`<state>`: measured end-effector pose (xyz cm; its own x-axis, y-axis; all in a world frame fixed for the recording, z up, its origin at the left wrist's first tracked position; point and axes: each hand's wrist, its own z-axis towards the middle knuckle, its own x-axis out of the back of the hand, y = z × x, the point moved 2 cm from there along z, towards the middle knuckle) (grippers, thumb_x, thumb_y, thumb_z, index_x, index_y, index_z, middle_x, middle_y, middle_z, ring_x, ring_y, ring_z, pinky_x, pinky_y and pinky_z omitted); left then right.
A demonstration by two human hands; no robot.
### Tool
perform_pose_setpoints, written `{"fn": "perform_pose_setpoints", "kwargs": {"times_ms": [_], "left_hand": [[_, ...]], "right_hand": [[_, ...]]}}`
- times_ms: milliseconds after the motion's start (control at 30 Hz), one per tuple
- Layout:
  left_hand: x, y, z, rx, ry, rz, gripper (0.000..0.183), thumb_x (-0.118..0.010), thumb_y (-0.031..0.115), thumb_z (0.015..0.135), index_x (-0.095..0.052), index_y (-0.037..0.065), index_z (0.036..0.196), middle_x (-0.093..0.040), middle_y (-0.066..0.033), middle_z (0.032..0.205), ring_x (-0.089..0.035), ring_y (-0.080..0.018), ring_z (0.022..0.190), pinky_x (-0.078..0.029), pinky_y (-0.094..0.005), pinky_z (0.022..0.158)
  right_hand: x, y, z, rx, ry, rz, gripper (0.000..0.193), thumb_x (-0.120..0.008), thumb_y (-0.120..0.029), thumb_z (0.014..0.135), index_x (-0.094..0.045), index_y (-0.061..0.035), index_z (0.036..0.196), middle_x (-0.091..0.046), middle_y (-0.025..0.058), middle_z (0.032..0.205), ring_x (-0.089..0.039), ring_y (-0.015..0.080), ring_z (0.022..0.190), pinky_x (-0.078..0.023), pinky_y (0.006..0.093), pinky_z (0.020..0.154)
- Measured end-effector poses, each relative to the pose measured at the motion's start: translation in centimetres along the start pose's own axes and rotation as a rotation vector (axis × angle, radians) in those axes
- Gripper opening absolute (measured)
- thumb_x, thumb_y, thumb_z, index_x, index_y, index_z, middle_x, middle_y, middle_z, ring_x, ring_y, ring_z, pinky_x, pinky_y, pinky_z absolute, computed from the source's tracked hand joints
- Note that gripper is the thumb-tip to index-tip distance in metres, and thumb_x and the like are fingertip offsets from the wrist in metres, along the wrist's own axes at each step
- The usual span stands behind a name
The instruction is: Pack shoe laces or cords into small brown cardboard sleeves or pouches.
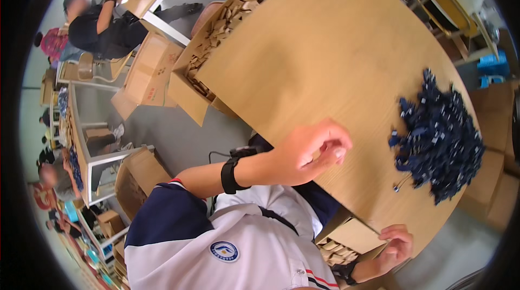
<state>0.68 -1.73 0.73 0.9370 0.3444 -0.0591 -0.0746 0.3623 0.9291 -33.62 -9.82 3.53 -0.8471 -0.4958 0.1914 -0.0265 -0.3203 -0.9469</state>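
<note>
My left hand (pixel 317 152) hovers over the near side of the wooden table (pixel 336 62), a black band on its wrist. Its fingers curl round toward the thumb, and nothing shows in the hollow between them. By the table's near edge, at lower right, is my right hand (pixel 394 246). Its fingers are loosely bent with gaps between them, and I see nothing held. A heap of small navy blue strap-like pieces (pixel 439 138) with white and shiny bits lies on the table's right side, apart from both hands. One small piece (pixel 400 186) sticks out at the heap's near edge.
A carton of brown folded pieces (pixel 222 33) stands against the table's left side. Similar pieces (pixel 337 252) lie in a box below the near edge. An open carton (pixel 151 70) is on the floor. Cartons (pixel 487 181) and a chair (pixel 447 3) stand right. People work at left tables.
</note>
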Motion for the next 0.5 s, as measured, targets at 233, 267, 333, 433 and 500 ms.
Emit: {"fn": "perform_pose_setpoints", "kwargs": {"times_ms": [233,267,333,433,500], "left_hand": [[7.6,10.1,2.1,0.376,-0.011,0.045,0.011,-0.049,0.009,0.099,-0.051,0.001,0.106,-0.061,-0.0074,0.083,-0.062,-0.0146,0.073,-0.051,-0.0273,0.068],[9.3,12.2,2.0,0.477,0.066,0.019,0.011,-0.049,0.010,0.099,-0.051,0.000,0.105,-0.062,-0.0067,0.082,-0.062,-0.0137,0.073,-0.051,-0.0269,0.068],[13.6,16.2,1.5,0.494,0.202,-0.024,0.011,-0.049,0.010,0.099,-0.052,0.001,0.105,-0.063,-0.0064,0.081,-0.062,-0.0131,0.073,-0.051,-0.0267,0.068],[21.5,20.7,0.1,0.468,0.474,0.021,0.012,-0.048,0.012,0.100,-0.052,0.001,0.103,-0.064,-0.0059,0.082,-0.062,-0.0126,0.073,-0.051,-0.0263,0.068],[27.2,23.1,-1.1,0.466,0.583,0.158,0.016,-0.046,0.016,0.102,-0.052,0.001,0.103,-0.062,-0.0058,0.082,-0.061,-0.0126,0.073,-0.050,-0.0265,0.069]], "right_hand": [[-7.6,-12.4,12.6,-0.316,-0.354,-0.076,0.060,-0.066,-0.052,0.087,-0.057,0.0031,0.108,-0.063,0.0148,0.092,-0.061,0.0231,0.083,-0.049,0.0360,0.078],[-9.0,-14.2,14.2,-0.324,-0.379,-0.090,0.064,-0.066,-0.054,0.085,-0.058,0.0038,0.111,-0.064,0.0160,0.093,-0.063,0.0246,0.087,-0.049,0.0365,0.081],[-12.3,-17.5,16.8,-0.327,-0.414,-0.126,0.068,-0.067,-0.056,0.084,-0.058,0.0045,0.113,-0.065,0.0171,0.094,-0.065,0.0261,0.091,-0.048,0.0370,0.084],[-18.2,-22.4,20.4,-0.293,-0.434,-0.090,0.077,-0.061,-0.063,0.085,-0.055,0.0056,0.118,-0.065,0.0172,0.099,-0.064,0.0263,0.096,-0.045,0.0389,0.091],[-22.8,-25.5,23.0,-0.259,-0.492,-0.100,0.085,-0.054,-0.069,0.085,-0.054,0.0076,0.120,-0.065,0.0182,0.104,-0.064,0.0265,0.098,-0.044,0.0382,0.093]]}}
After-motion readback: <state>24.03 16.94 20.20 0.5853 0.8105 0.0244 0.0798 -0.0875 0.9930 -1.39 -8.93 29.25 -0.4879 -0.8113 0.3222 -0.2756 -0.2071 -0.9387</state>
